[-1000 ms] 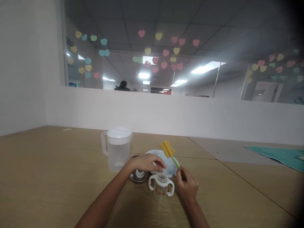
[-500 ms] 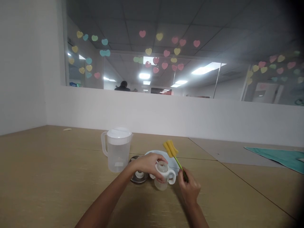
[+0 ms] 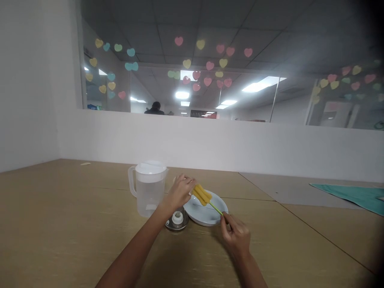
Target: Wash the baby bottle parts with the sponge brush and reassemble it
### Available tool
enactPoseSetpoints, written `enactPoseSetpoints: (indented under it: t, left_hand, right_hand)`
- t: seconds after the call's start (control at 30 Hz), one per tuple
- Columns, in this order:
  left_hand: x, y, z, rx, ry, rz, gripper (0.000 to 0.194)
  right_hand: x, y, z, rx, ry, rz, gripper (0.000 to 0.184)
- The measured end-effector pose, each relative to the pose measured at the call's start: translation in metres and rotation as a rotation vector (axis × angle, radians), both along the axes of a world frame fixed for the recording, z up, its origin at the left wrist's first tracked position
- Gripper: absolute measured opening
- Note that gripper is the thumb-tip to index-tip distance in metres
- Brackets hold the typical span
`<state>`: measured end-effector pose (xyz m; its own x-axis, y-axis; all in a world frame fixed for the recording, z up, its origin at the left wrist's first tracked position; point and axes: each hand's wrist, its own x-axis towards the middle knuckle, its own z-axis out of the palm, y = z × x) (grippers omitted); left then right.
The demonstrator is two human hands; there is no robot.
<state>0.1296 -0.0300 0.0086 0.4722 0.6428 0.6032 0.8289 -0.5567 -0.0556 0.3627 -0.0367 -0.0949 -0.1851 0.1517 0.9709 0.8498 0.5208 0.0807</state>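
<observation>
My left hand (image 3: 179, 191) is raised above the far left rim of the pale blue bowl (image 3: 210, 218), its fingers curled round the two-handled clear cup, which the hand almost wholly hides. My right hand (image 3: 235, 236) pinches the thin green handle of a sponge brush. The brush's yellow sponge head (image 3: 201, 195) points at my left hand and touches its fingers. Just below my left hand, a white teat piece sits in a small metal dish (image 3: 177, 221).
A clear lidded pitcher (image 3: 148, 188) with water stands left of the dish on the wooden table (image 3: 75, 224). A teal cloth (image 3: 354, 196) lies at the far right. A low white wall with glass runs behind; a person's head (image 3: 155, 108) shows beyond it.
My left hand took the cup off the table and lifted it up and back over the bowl's edge. My right hand swung the sponge head left and down to meet it.
</observation>
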Motion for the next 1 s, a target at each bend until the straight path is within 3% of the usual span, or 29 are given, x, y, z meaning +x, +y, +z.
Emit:
enactPoseSetpoints:
  t: [0.17,0.3,0.6,0.73,0.83,0.93,1.0]
  left_hand:
    - [0.029,-0.009,-0.015,0.086,0.295,-0.024,0.032]
    - [0.047,-0.017,-0.021,0.094,0.330,-0.118,0.021]
    - [0.025,0.001,-0.019,0.100,0.240,0.011,0.026]
    - [0.017,0.001,-0.014,0.122,0.089,0.093,0.037]
    - [0.014,-0.005,-0.003,0.064,-0.165,0.105,0.050]
    - [0.017,-0.016,0.008,-0.100,-0.459,0.077,0.066]
    - [0.023,-0.025,0.013,-0.257,-0.573,0.016,0.082]
  right_hand:
    - [-0.007,-0.002,0.000,-0.054,-0.116,-0.064,0.021]
    - [-0.006,-0.003,-0.001,-0.092,-0.146,-0.082,0.024]
    - [0.013,0.006,-0.009,-0.128,-0.066,0.010,0.024]
    - [0.014,0.003,-0.009,-0.152,0.065,-0.038,0.028]
    - [0.017,0.007,-0.009,-0.171,0.369,-0.213,0.035]
    - [0.026,0.016,-0.013,-0.367,0.579,-0.407,0.039]
    - [0.032,0.022,-0.018,-0.523,0.576,-0.424,0.041]
